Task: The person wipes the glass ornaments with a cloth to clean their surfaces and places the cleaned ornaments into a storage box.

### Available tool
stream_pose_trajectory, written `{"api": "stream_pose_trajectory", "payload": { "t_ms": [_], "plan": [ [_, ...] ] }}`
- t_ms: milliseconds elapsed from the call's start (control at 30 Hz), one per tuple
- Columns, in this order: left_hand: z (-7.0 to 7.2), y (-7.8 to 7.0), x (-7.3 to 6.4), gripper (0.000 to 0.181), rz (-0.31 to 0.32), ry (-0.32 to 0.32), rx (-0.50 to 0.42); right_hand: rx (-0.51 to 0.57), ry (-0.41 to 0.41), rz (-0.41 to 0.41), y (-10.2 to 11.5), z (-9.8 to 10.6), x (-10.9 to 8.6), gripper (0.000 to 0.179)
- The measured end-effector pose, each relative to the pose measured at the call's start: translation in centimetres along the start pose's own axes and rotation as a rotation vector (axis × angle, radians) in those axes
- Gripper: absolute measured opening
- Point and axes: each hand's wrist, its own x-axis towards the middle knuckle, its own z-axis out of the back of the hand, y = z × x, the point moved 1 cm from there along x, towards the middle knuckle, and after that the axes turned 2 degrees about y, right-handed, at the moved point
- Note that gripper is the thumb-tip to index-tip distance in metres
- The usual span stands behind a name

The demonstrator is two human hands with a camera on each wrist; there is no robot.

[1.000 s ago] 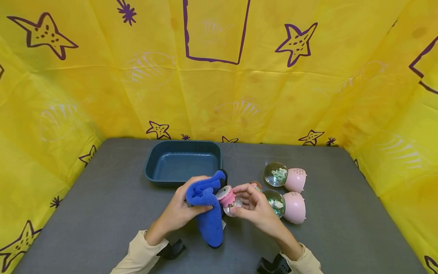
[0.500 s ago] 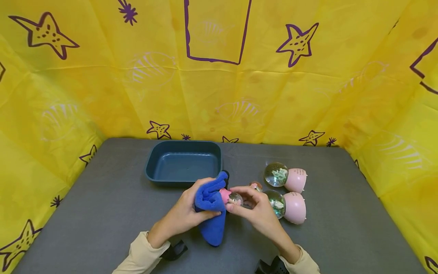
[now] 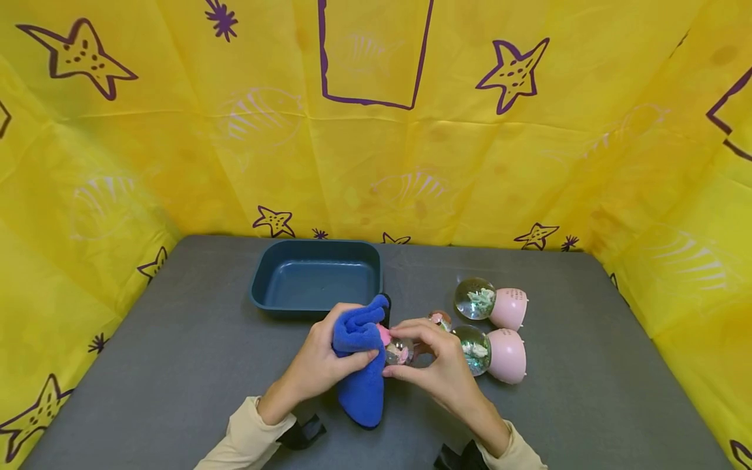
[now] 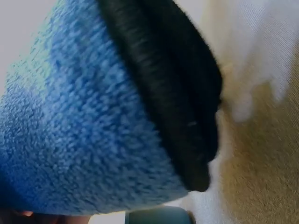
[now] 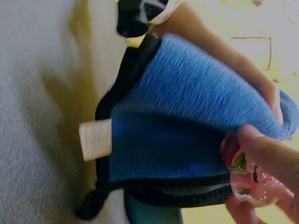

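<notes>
My left hand (image 3: 317, 362) grips a folded blue cloth (image 3: 361, 388) with dark edging, which hangs down from the fingers. In my right hand (image 3: 446, 369), thumb and fingers pinch a small snow globe (image 3: 401, 351) by its clear ball. Its pink base (image 3: 384, 334) is tucked against the cloth and partly hidden by it. Seen from the right wrist, the globe (image 5: 252, 189) sits at the cloth's open fold, and a white label (image 5: 96, 139) sticks out from the edging. The cloth (image 4: 88, 116) fills most of the left wrist view.
Two larger snow globes with pale pink bases, the rear one (image 3: 509, 308) and the front one (image 3: 506, 356), lie on their sides at the right. Another small globe (image 3: 439, 319) lies beside them. A dark teal tray (image 3: 258, 303) stands behind my left hand on the grey table (image 3: 176, 365).
The small globe has turned: its base underside was showing earlier, and now the base is pressed into the cloth with the ball facing right. The other globes and the tray have not moved.
</notes>
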Motion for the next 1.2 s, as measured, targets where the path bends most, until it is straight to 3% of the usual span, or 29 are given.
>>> {"api": "stream_pose_trajectory", "payload": {
  "t_ms": [67, 133, 333, 433, 567, 633, 833, 967, 1100, 1200],
  "plan": [
    [0.13, 0.04, 0.03, 0.051, 0.031, 0.019, -0.034, -0.032, 0.0, 0.055, -0.12, -0.05, 0.02, 0.051],
    [0.25, 0.05, 0.05, 0.051, 0.034, 0.022, -0.052, -0.038, 0.006, 0.028, -0.17, -0.11, -0.02, 0.054],
    [0.28, -0.08, 0.05, 0.057, -0.092, -0.02, -0.013, 0.058, 0.065, -0.244, -0.07, -0.13, -0.13, 0.057],
    [0.23, -0.15, 0.03, 0.063, -0.147, -0.034, -0.01, 0.207, 0.113, -0.329, -0.08, -0.02, -0.07, 0.053],
    [0.34, -0.2, 0.05, 0.067, -0.19, -0.032, -0.039, 0.394, 0.138, -0.344, -0.06, 0.23, 0.11, 0.049],
    [0.4, -0.17, 0.03, 0.068, -0.198, -0.03, -0.044, 0.421, 0.133, -0.329, -0.03, 0.27, 0.15, 0.046],
    [0.53, -0.11, 0.02, 0.058, -0.191, -0.064, 0.004, 0.33, 0.093, -0.254, -0.01, 0.12, -0.03, 0.043],
    [0.72, -0.08, 0.09, 0.049, -0.163, -0.073, -0.016, 0.306, 0.069, -0.258, -0.02, 0.15, -0.09, 0.042],
    [0.78, -0.1, 0.12, 0.047, -0.111, -0.036, -0.075, 0.309, 0.055, -0.278, -0.02, 0.15, -0.12, 0.043],
    [0.59, -0.11, 0.08, 0.05, -0.081, 0.007, -0.05, 0.234, 0.037, -0.243, -0.04, 0.04, -0.15, 0.045]
  ]
}}
